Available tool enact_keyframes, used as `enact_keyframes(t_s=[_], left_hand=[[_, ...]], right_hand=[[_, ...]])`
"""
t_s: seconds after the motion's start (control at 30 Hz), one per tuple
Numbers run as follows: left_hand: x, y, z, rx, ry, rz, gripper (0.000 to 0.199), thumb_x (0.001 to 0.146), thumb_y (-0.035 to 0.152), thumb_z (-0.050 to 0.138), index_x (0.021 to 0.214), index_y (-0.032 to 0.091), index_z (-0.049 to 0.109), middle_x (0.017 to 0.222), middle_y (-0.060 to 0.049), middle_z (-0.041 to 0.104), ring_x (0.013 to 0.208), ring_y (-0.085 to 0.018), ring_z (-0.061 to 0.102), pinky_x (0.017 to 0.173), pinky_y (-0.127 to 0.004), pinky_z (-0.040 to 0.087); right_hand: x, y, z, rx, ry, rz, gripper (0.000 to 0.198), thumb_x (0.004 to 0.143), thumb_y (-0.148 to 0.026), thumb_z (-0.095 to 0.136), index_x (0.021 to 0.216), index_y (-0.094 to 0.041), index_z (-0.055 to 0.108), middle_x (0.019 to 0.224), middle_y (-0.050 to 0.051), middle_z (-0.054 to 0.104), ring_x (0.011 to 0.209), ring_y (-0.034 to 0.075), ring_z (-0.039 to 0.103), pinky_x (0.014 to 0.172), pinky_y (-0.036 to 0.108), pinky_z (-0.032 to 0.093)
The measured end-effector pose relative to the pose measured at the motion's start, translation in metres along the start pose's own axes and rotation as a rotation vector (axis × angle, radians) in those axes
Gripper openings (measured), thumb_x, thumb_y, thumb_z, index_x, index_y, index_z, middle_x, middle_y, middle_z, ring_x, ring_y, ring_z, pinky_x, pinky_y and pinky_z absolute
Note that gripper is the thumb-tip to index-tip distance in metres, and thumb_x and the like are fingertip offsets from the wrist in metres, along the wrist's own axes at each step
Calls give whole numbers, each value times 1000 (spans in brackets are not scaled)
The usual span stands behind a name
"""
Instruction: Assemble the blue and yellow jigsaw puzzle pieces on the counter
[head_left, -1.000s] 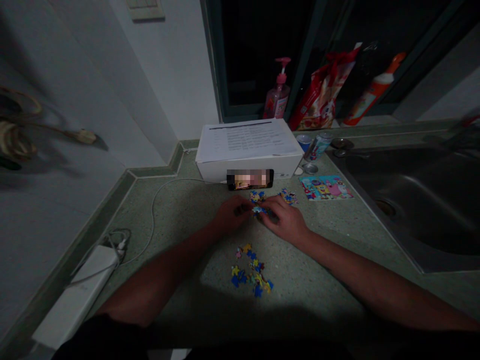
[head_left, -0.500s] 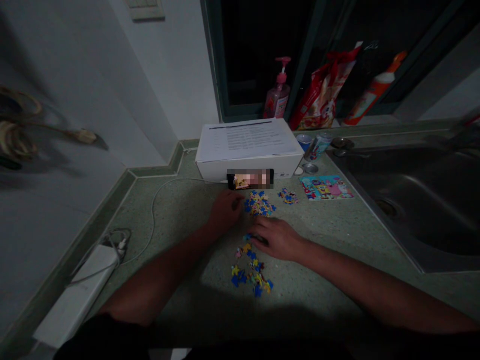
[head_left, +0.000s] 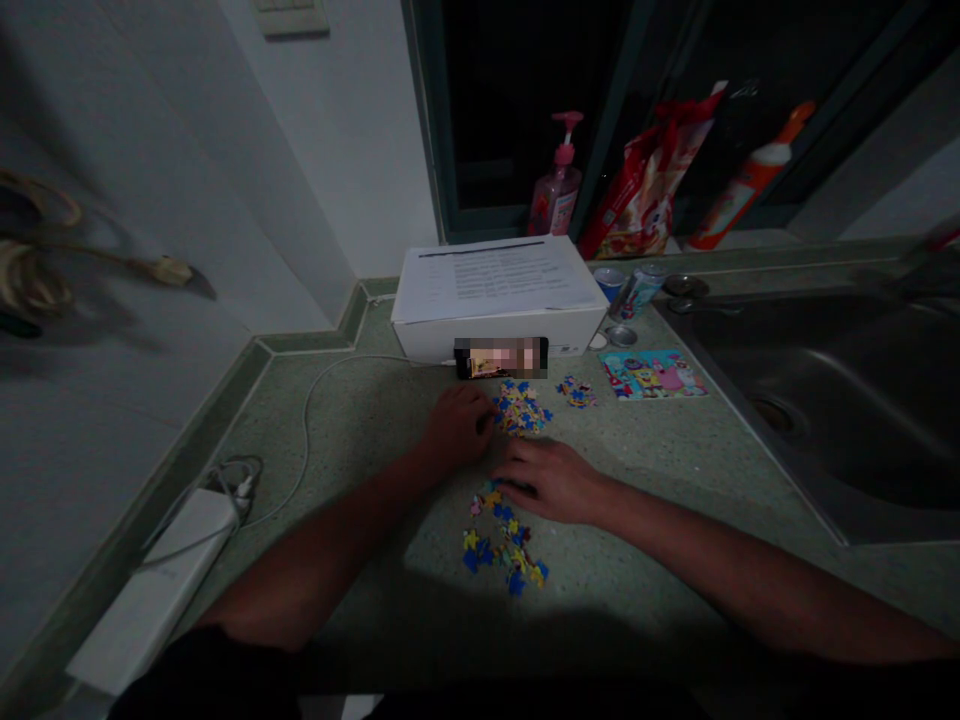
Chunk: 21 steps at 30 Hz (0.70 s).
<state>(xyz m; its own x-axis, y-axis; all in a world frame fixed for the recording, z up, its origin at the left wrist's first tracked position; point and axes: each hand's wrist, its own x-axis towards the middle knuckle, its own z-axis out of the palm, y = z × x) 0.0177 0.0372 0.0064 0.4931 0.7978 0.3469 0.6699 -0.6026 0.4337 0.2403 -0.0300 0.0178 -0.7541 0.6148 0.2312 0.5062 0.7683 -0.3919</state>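
Note:
A heap of small jigsaw puzzle pieces [head_left: 521,405], blue, yellow and pale, lies in the middle of the counter. At its left edge is my left hand [head_left: 459,422], fingers curled and closed, with whatever is in them hidden. My right hand [head_left: 551,478] rests just below the heap, palm down. Its bent fingers pinch a blue puzzle piece [head_left: 493,486], mostly covered by the fingertips. Nearer to me, a loose curved group of puzzle pieces [head_left: 516,550] is spread on the counter. A smaller heap of pieces [head_left: 577,392] sits to the right.
A phone [head_left: 501,358] leans on a white box [head_left: 499,300]. Right of it lie a colourful cartoon picture card [head_left: 654,375] and cans [head_left: 637,292]. The sink [head_left: 840,400] takes up the right side. A white power strip [head_left: 157,590] and cable are at the left.
My left hand has shifted slightly right and down against the heap, its fingers more curled. My right hand has drawn a little toward me, the blue piece moving with its fingertips.

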Motion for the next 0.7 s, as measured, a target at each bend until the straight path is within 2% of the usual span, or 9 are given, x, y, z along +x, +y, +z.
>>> enact_keyframes(t_s=[0.27, 0.57, 0.7], left_hand=[[-1, 2, 0, 81, -24, 24, 12, 95, 23, 78, 107, 21, 75, 110, -10, 73, 115, -32, 67, 107, -54, 56], [-1, 3, 0, 94, -17, -43, 13, 93, 23, 81, 103, 24, 73, 109, -9, 73, 114, -32, 67, 106, -52, 56], [-1, 3, -2, 109, -24, -32, 6, 96, 23, 76, 101, 23, 72, 107, -10, 72, 112, -33, 67, 104, -53, 56]], right_hand=[[0, 0, 0, -25, -11, -55, 19, 108, -30, 62, 111, -26, 81, 98, 6, 73, 87, 21, 69, 75, 34, 57], [-1, 1, 1, -33, -12, -54, 19, 108, -29, 63, 110, -23, 81, 98, 6, 74, 86, 20, 69, 73, 33, 55], [-1, 1, 1, -23, -5, -56, 19, 108, -28, 62, 111, -23, 80, 98, 6, 74, 86, 20, 70, 73, 33, 55]])
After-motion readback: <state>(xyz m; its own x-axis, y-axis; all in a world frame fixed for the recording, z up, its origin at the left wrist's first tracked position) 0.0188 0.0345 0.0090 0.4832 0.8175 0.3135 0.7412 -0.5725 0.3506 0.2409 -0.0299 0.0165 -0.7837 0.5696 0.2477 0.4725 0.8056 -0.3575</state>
